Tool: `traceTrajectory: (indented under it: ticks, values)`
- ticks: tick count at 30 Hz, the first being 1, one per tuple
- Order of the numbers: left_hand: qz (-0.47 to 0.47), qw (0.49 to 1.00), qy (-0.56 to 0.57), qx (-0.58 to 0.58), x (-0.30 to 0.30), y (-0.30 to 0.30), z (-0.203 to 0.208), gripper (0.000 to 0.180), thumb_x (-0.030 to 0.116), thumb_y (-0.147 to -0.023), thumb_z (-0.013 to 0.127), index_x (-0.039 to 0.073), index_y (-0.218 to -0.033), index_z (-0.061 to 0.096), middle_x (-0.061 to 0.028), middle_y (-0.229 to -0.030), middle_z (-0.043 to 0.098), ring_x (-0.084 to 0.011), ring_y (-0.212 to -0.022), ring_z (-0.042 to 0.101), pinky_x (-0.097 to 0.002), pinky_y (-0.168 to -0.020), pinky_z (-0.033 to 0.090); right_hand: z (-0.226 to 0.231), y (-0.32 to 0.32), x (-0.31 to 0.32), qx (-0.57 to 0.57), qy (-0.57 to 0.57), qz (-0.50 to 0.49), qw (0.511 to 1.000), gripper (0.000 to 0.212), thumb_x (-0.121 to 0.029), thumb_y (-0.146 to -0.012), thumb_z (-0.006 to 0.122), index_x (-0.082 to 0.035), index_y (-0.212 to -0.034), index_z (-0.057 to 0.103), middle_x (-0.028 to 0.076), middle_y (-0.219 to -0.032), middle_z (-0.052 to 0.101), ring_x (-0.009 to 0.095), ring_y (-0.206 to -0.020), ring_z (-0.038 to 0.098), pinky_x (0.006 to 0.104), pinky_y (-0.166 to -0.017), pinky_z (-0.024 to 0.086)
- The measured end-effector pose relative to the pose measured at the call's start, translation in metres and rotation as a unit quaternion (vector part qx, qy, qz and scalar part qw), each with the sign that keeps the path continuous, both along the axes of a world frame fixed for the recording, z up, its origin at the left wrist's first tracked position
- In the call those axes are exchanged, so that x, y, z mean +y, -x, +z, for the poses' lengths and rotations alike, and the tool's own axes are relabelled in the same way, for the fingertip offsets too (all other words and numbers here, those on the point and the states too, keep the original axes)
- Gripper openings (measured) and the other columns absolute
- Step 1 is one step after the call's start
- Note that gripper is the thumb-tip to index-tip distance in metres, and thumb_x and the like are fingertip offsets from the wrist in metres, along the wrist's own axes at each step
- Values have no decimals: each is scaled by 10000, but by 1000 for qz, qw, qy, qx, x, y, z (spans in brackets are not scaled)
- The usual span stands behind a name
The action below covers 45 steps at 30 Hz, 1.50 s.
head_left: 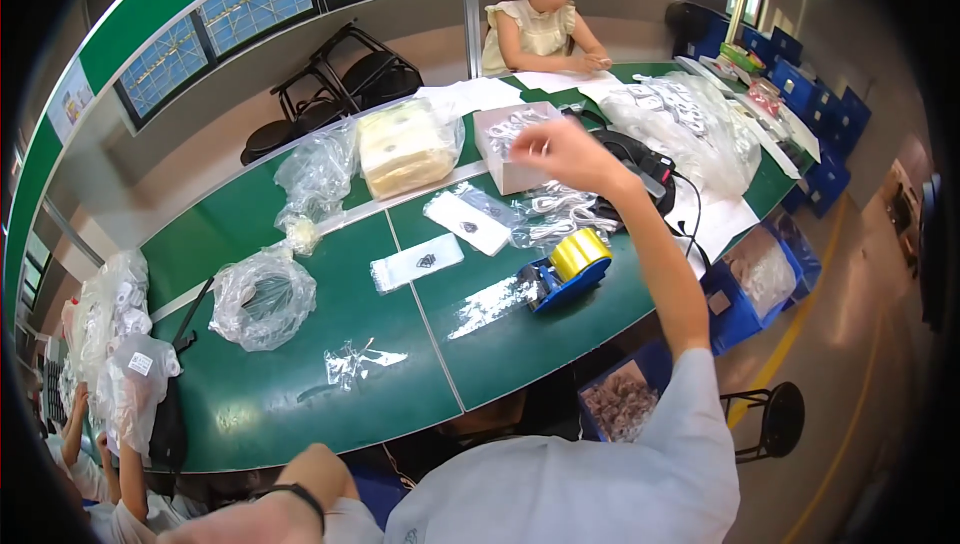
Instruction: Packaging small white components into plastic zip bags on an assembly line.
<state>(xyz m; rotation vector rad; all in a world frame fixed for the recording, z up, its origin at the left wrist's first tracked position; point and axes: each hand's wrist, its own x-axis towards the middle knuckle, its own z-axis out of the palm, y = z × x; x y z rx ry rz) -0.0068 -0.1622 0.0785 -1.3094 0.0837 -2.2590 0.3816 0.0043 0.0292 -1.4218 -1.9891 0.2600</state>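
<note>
My right hand [572, 154] is over the near side of a pale pink box [515, 176] that holds coiled white cables [515, 127]. Its fingers curl together; a small white bit shows at the fingertips, too blurred to name. My left arm bends at the lower edge with a black band [300, 496] on the wrist; the fingers of that hand cannot be made out. On the table before me, a blue tape dispenser [565, 279] carries a wide yellow roll of tape [580, 254]. White printed pouches [418, 262] lie left of it.
Clear plastic bags [262, 299] and a stack of cream-coloured packets [405, 149] rest on the green table [350, 404]. A large bag of white items [680, 134] stands at the right. Blue bins [740, 294] line the right side. People sit across and at far left.
</note>
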Motion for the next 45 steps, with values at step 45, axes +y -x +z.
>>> traceTrajectory:
  ticks: [45]
  values:
    - [-457,506,699,214,89,-68,-150,303,187,-1001,590,-52,-1184,629,-130,-981,719,-173,-880,696,-298,-802,556,-47,108,-34,347,206,284,869,311,-184,-894,690,-4,-1147,668,101,-1082,706,166,-1048,642,317,-966,478]
